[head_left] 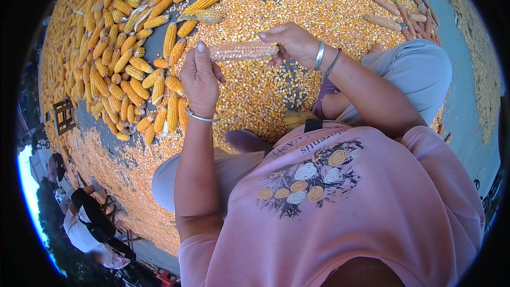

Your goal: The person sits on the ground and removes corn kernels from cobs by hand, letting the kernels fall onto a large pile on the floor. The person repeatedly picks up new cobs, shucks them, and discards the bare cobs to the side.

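Between my two hands lies a corn cob [243, 51], held level by its ends. Most of its surface looks stripped of kernels, pale pinkish with a few yellow bits near the right end. My left hand [202, 77] closes on the left end, thumb laid along the top. At the other end, the fingers of my right hand [293, 45] pinch the tip. Loose yellow kernels [255, 101] spread thickly under the cob. Just left of my left hand, whole yellow ears of corn [130, 82] are heaped up.
Bare reddish cobs [396, 10] are piled at the far right, beside a grey ground strip [467, 48]. A small wooden stool [64, 117] stands at the left. Another person [87, 223] is at the lower left. My bent knee [419, 69] is at the right.
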{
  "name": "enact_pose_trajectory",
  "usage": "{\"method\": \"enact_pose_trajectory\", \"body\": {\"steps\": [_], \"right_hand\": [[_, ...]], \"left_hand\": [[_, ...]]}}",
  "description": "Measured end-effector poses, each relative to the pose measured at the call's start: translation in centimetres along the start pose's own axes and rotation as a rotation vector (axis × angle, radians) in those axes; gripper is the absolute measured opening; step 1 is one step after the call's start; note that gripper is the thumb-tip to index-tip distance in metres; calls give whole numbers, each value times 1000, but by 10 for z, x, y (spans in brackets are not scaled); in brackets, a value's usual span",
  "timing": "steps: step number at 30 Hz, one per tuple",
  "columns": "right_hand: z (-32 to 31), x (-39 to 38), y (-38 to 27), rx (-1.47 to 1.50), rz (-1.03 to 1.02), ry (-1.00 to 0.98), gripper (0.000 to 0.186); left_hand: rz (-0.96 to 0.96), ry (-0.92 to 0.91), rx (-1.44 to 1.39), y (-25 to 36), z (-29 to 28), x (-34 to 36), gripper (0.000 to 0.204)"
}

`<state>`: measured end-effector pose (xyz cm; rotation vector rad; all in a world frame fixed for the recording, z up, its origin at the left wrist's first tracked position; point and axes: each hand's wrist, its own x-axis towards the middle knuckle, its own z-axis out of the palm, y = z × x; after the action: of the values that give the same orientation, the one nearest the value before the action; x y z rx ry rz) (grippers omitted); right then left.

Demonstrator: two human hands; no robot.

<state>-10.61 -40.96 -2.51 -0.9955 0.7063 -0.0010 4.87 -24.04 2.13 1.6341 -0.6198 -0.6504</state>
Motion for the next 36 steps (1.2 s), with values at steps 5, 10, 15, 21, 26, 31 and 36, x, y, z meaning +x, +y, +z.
{"method": "enact_pose_trajectory", "body": {"steps": [5,10,15,21,26,31,36], "right_hand": [[9,-9,-17,43,-30,111,35],[3,-5,-15,-277,-187,4,30],[8,0,1,-283,-272,-3,29],[13,0,4,-353,-219,10,29],[13,-2,10,-266,-212,-2,29],[21,-4,15,-411,-255,100,16],[17,0,26,-590,-462,231,16]], "left_hand": [[-78,19,-12,1,-7,0,42],[-165,65,-29,0,-7,0,42],[-433,155,-122,-7,-4,-3,42],[-514,174,-97,-9,-5,-1,43],[-508,195,-15,-15,-5,1,45],[-559,205,-43,-18,-1,-1,43],[-730,149,-142,-21,1,2,41]]}}
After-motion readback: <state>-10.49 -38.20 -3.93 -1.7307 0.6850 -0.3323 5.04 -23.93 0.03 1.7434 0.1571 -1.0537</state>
